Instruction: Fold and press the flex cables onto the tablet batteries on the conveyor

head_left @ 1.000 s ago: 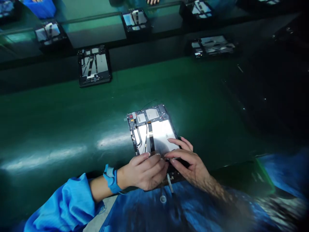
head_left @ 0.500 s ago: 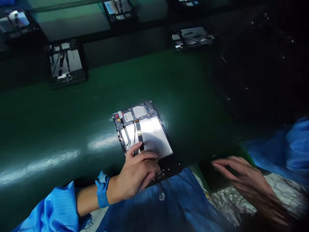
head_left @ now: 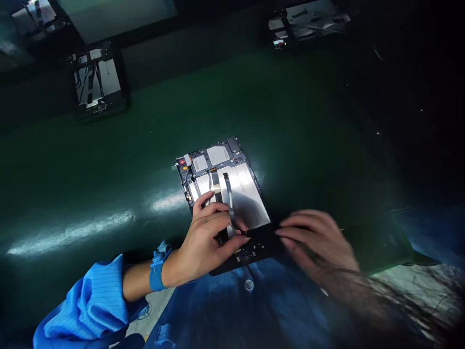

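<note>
An opened tablet (head_left: pixel 250 198) lies on the green table in front of me, with a silver battery and a dark circuit board at its far end. My left hand (head_left: pixel 214 232) rests over its near half. Thumb and forefinger are pinched on the near end of a flat ribbon cable (head_left: pixel 228 194), whose far end with a small connector lies over the battery. My right hand (head_left: pixel 316 242) is at the tablet's near right corner, fingers bent and smeared by motion; whether it holds anything cannot be seen.
Another opened tablet (head_left: pixel 98 82) sits further off at the left, and one (head_left: pixel 308 22) lies at the far right. A third (head_left: pixel 36 17) is in the far left corner. The green tabletop (head_left: pixel 145 145) reflects bright light.
My right hand has moved left and up to the tablet's edge. The left thumb and forefinger have closed on the ribbon cable, which now shows over the battery. The view has shifted slightly.
</note>
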Demonstrator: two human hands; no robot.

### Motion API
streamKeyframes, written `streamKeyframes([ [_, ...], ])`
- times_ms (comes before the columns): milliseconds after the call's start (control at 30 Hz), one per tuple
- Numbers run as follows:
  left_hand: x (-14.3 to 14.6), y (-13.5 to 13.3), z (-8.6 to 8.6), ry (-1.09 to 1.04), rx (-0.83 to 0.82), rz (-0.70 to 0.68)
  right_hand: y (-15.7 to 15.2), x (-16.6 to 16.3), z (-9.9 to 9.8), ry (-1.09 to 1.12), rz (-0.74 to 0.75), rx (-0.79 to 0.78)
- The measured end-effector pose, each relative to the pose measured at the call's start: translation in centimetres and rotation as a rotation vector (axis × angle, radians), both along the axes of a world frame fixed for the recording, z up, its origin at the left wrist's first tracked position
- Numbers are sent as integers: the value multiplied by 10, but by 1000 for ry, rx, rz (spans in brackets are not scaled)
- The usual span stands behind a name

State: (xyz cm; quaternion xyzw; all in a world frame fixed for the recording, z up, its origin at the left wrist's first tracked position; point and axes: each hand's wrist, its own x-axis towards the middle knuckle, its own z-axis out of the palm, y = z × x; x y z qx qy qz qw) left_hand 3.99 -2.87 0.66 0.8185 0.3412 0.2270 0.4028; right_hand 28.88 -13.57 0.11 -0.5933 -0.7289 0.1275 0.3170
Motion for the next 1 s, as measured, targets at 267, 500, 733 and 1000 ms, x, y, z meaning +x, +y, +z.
streamKeyframes([
  [267, 1, 10, 1, 30, -44, 9, 25, -49, -12, 110, 60, -106],
  [500, 1, 17, 3, 17, 40, 25, 30, -39, -11, 139, 123, -208],
  [733, -2, 16, 0, 59, 22, -17, 31, -21, -19, 153, 147, -171],
  [1000, -3, 15, -2, 58, -24, -5, 30, -30, -17, 70, 127, -113],
])
